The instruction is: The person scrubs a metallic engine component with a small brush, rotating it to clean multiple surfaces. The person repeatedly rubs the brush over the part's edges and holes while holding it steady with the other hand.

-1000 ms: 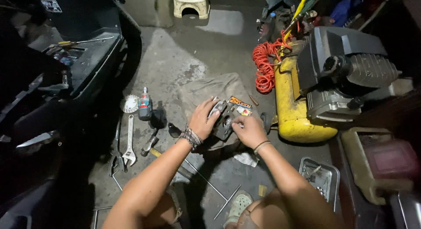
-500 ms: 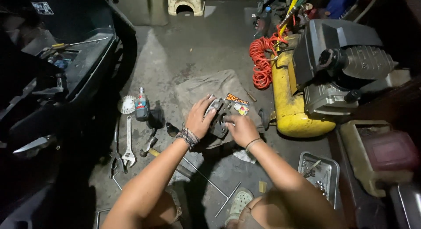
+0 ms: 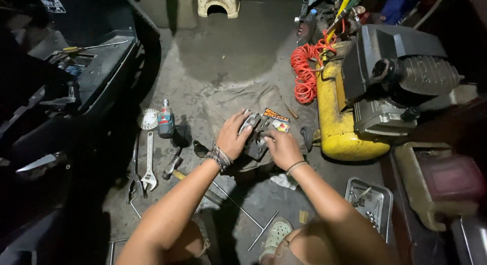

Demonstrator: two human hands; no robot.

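Both hands meet at mid-frame over a dark metal engine part (image 3: pixel 257 138) that sits on a grey rag (image 3: pixel 243 100) spread on the concrete floor. Left hand (image 3: pixel 232 135), with beaded bands at the wrist, grips the part's left side, fingers curled over its shiny top edge. Right hand (image 3: pixel 282 148) clasps the part from the right and front, fingers wrapped against it. Just beyond the part, touching or nearly so, lies a small orange-and-black box (image 3: pixel 276 119). At the left of the frame a spanner (image 3: pixel 149 166) lies on the floor below a small bottle (image 3: pixel 165 122) and a white disc (image 3: pixel 148 119). A yellow compressor tank (image 3: pixel 337 118) fills the right, with a coiled red hose (image 3: pixel 305 72) behind it. A metal tray (image 3: pixel 372 203) of small bits sits at lower right.
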